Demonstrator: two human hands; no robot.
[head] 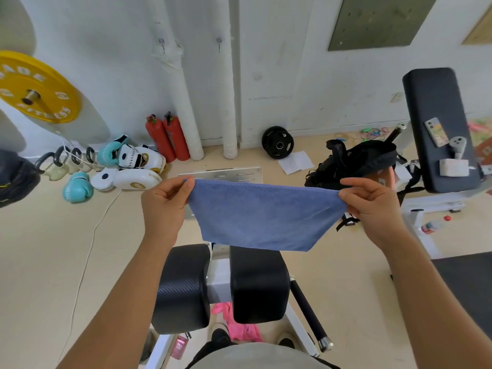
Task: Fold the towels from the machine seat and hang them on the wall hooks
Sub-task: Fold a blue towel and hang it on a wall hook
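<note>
A blue towel (pixel 262 217) hangs folded in front of me, stretched flat between both hands. My left hand (pixel 165 206) pinches its upper left corner and my right hand (pixel 372 206) pinches its upper right corner. Below the towel are the machine's two black seat pads (pixel 183 286) (pixel 258 283). A pink towel (pixel 237 323) lies low between the pads, near my feet. Two small wall hooks (pixel 162 43) (pixel 218 42) are fixed high on the white wall ahead; nothing hangs on them.
Two white padded pipes (pixel 186 102) and red extinguishers (pixel 166 137) stand at the wall. Boxing gloves and pads (pixel 127 166) lie at the left, under a yellow weight plate (pixel 37 86). A black bag (pixel 356 161) and a bench (pixel 442 123) with a phone are at the right.
</note>
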